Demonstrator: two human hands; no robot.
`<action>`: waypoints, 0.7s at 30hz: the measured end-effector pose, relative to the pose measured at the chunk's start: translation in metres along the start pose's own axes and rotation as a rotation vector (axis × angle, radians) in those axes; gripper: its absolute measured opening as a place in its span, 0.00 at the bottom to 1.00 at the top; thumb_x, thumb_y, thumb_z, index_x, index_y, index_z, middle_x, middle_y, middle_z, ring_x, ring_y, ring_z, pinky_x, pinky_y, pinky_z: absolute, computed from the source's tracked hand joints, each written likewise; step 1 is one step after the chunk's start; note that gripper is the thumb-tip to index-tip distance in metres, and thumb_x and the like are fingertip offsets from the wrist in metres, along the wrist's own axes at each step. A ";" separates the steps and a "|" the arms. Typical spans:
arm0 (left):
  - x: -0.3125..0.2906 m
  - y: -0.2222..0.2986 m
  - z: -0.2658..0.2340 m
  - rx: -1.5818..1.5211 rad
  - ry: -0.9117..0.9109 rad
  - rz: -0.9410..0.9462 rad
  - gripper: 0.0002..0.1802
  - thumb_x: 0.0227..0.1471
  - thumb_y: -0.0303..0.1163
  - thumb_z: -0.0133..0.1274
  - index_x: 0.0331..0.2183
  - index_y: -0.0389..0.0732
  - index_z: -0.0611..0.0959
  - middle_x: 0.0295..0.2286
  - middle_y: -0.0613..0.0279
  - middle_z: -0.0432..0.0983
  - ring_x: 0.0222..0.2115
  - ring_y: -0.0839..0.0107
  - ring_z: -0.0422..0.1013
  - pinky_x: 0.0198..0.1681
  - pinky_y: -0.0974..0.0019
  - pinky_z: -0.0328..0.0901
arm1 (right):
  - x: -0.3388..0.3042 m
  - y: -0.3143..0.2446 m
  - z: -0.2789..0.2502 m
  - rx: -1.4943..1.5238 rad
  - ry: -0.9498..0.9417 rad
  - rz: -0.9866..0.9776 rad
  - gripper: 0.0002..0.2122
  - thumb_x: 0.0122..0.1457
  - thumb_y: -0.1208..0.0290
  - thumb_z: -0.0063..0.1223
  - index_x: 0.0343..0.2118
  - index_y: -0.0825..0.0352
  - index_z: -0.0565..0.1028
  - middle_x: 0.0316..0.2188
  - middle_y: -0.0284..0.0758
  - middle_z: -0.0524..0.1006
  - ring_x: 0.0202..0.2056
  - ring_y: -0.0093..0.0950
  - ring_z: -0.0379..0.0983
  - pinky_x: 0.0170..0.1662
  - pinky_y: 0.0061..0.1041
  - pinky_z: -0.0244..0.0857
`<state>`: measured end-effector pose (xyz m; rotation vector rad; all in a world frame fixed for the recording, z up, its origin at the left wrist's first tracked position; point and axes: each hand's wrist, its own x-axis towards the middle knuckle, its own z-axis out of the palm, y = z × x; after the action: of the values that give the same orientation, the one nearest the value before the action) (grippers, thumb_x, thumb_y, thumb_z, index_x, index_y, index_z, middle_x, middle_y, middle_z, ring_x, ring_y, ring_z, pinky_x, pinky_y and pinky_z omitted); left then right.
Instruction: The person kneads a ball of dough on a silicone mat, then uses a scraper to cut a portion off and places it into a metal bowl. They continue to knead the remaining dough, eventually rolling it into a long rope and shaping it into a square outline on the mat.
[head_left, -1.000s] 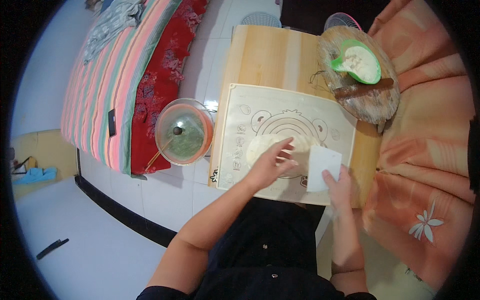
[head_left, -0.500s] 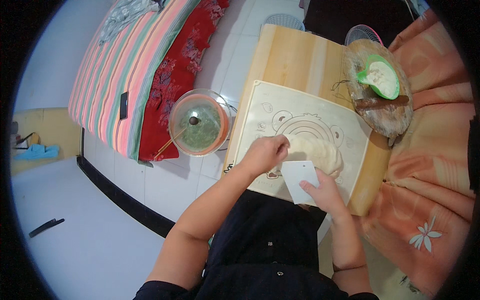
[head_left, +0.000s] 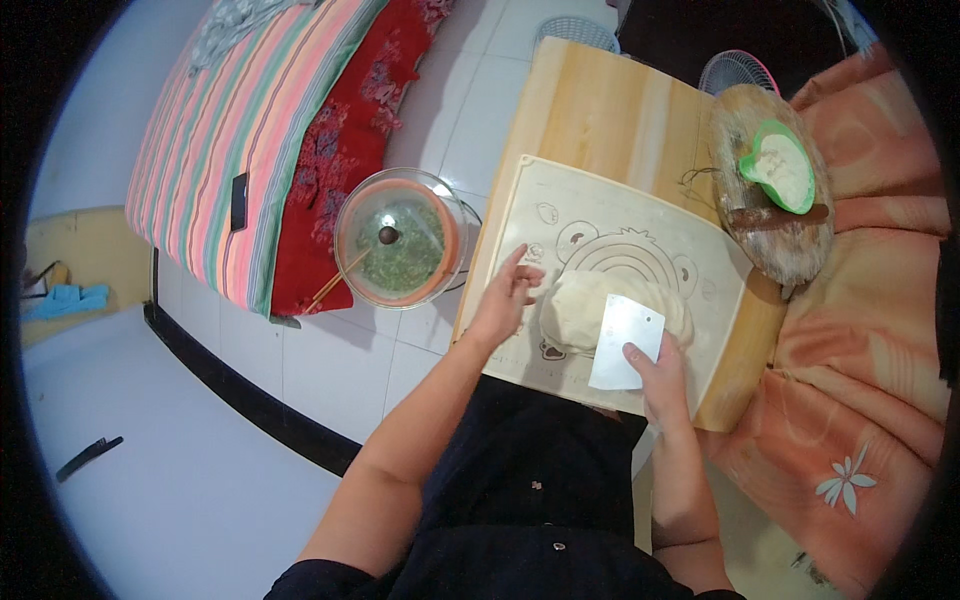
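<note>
A pale, rounded mass of dough lies on a cream kneading mat with a printed cartoon animal. In my right hand is a flat white dough scraper, thumb across its face. The scraper is over the front right part of the dough and hides some of it; whether it touches cannot be told. To the left of the dough, my left hand hovers over the mat with its fingers apart, holding nothing.
The mat covers the near part of a wooden table. On its right, a round wooden board bears a green bowl of white flour. Left of the table stands a glass-lidded pot with chopsticks, beside a striped bed.
My left hand has come off the dough, moved left and opened its fingers. The scraper in my right hand has shifted right and further over the dough.
</note>
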<state>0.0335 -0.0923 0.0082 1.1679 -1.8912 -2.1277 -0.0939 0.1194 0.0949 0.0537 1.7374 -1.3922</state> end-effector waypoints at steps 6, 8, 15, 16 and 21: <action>0.012 0.007 -0.023 -0.562 0.047 -0.224 0.32 0.51 0.23 0.42 0.59 0.39 0.62 0.54 0.61 0.64 0.53 0.69 0.62 0.54 0.63 0.59 | 0.005 0.001 0.004 0.055 0.077 0.036 0.19 0.55 0.78 0.55 0.50 0.72 0.67 0.42 0.36 0.75 0.42 0.24 0.71 0.46 0.24 0.65; 0.019 0.001 -0.038 -0.521 0.105 -0.281 0.32 0.50 0.23 0.42 0.59 0.39 0.63 0.54 0.62 0.63 0.52 0.71 0.63 0.52 0.64 0.60 | 0.006 0.001 0.002 0.031 0.072 0.062 0.19 0.55 0.78 0.55 0.50 0.72 0.67 0.42 0.36 0.75 0.42 0.25 0.71 0.47 0.24 0.64; 0.051 -0.014 -0.060 -0.431 0.185 -0.269 0.29 0.48 0.26 0.43 0.55 0.37 0.69 0.46 0.62 0.71 0.46 0.72 0.67 0.46 0.67 0.60 | 0.001 0.011 0.001 0.040 0.047 0.046 0.19 0.55 0.78 0.55 0.50 0.72 0.67 0.43 0.36 0.75 0.43 0.24 0.71 0.49 0.24 0.63; 0.057 -0.021 -0.061 -0.366 0.200 -0.266 0.28 0.49 0.26 0.43 0.55 0.37 0.70 0.45 0.61 0.72 0.45 0.72 0.68 0.45 0.67 0.61 | 0.001 0.011 0.001 0.036 0.044 0.043 0.19 0.55 0.78 0.54 0.50 0.72 0.67 0.43 0.36 0.75 0.43 0.24 0.71 0.49 0.24 0.63; 0.102 -0.150 -0.091 0.640 0.305 -0.131 0.23 0.49 0.26 0.48 0.49 0.33 0.73 0.38 0.52 0.74 0.41 0.59 0.70 0.43 0.59 0.65 | -0.005 0.007 0.004 -0.022 0.044 -0.004 0.19 0.55 0.78 0.54 0.50 0.72 0.67 0.44 0.36 0.74 0.44 0.24 0.70 0.49 0.23 0.63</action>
<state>0.0757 -0.1825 -0.1685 1.6380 -2.4592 -1.2903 -0.0845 0.1209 0.0926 0.0693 1.7895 -1.3833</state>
